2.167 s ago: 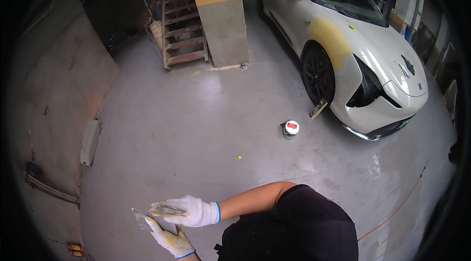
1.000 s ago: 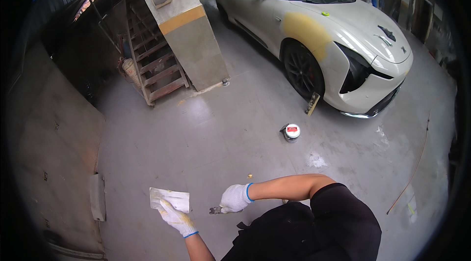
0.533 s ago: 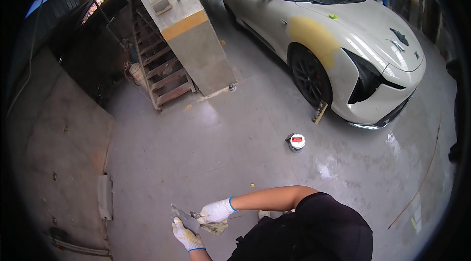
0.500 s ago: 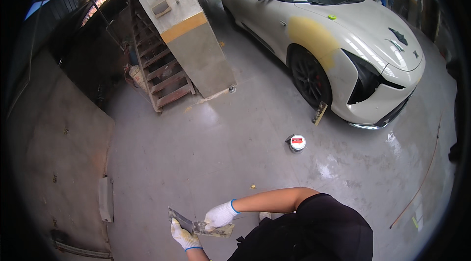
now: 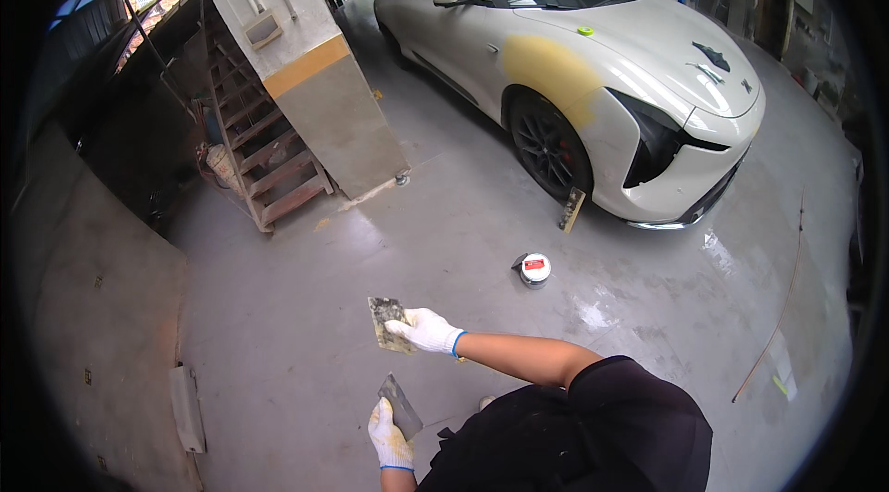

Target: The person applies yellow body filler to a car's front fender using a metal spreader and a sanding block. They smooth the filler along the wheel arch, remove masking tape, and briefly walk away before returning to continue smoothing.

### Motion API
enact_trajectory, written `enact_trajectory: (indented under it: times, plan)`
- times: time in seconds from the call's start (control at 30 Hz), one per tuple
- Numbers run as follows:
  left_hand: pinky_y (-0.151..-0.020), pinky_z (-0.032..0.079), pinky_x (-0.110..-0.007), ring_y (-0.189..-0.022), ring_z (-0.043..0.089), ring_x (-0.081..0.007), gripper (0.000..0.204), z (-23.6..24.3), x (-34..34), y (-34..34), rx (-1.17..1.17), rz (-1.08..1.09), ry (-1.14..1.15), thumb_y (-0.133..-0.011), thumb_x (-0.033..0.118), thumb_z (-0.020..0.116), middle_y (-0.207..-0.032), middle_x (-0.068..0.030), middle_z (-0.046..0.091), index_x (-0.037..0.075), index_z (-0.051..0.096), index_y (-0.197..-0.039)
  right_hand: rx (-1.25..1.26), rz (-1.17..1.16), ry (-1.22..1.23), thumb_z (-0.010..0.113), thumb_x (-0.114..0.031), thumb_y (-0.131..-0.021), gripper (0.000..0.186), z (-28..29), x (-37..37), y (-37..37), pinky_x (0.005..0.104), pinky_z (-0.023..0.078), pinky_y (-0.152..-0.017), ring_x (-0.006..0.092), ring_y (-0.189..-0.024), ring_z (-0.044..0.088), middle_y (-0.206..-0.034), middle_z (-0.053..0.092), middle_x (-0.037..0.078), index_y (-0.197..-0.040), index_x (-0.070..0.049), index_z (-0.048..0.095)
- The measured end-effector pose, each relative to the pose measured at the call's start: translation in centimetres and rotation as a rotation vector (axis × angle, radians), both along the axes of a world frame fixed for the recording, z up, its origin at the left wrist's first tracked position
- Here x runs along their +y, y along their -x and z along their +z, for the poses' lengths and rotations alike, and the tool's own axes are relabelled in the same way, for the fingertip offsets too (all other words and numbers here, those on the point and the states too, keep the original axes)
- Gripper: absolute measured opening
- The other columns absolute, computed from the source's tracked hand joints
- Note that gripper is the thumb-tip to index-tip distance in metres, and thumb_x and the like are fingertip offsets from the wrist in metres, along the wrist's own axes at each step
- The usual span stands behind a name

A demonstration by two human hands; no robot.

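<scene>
My left hand (image 5: 390,436), in a white knit glove with yellow stains, is closed on a grey, thin-bladed scraper (image 5: 402,407) near the bottom. Farther forward, my right hand (image 5: 427,330), gloved in white with a blue cuff, grips a flat rectangular spreader (image 5: 390,325) smeared with pale yellow and dark patches. The two tools are apart, both held above the grey floor. A white car (image 5: 645,136) stands ahead to the right. Its front fender carries a large yellow filler patch (image 5: 548,71) above the wheel.
A white-lidded can (image 5: 534,270) with a red label sits on the floor. Another stained flat tool (image 5: 572,211) leans by the front wheel (image 5: 546,148). A pillar (image 5: 338,122) and wooden stairs (image 5: 269,151) stand left. Green tape (image 5: 584,30) rests on the hood; a thin rod (image 5: 780,316) lies right.
My right hand has moved forward with its spreader, away from the scraper. My left hand has shifted right, its scraper now separate. The view has turned slightly right.
</scene>
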State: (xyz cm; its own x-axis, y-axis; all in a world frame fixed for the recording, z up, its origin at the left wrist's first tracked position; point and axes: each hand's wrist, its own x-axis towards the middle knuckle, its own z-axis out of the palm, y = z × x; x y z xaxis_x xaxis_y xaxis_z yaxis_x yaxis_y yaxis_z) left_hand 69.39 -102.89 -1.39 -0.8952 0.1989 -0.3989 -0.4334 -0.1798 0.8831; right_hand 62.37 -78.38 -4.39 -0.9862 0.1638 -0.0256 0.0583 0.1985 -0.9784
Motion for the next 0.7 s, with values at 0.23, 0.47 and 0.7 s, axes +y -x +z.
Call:
enact_trajectory:
  times: [0.23,0.47,0.7]
  plan:
    - [-0.083,0.060,-0.040,-0.097,0.070,-0.0219,0.031,-0.6,0.8,3.9,0.120,-0.134,-0.063,-0.107,0.022,0.058,-0.111,-0.0122,0.069,-0.001,0.063,-0.127,0.432,0.322,-0.782,0.058,-0.012,-0.096,0.053,-0.1,-4.0,-6.4,0.0402,0.052,-0.106,0.0361,-0.124,0.063,-0.149,0.056,0.013,-0.148,-0.019,0.055]
    - [-0.083,0.057,-0.034,-0.094,0.068,-0.0183,0.031,-0.3,4.6,4.0,0.387,-0.022,0.091,-0.107,0.018,0.059,-0.116,-0.0110,0.066,-0.003,0.054,-0.130,-0.182,0.120,0.283,0.062,-0.040,-0.104,0.039,1.2,-2.8,-7.3,0.0365,0.059,-0.067,0.0233,-0.079,0.072,-0.102,0.072,0.013,-0.124,-0.008,0.064]
    - [-0.094,0.054,-0.035,-0.108,0.065,-0.0202,0.045,1.1,5.6,7.1,0.397,-0.052,0.173,-0.109,0.032,0.056,-0.126,-0.0150,0.063,-0.003,0.054,-0.136,-0.270,0.257,0.856,0.073,-0.050,-0.096,0.041,1.5,-3.5,-10.3,0.0257,0.042,-0.044,0.0084,-0.051,0.056,-0.070,0.064,0.000,-0.099,-0.010,0.068]
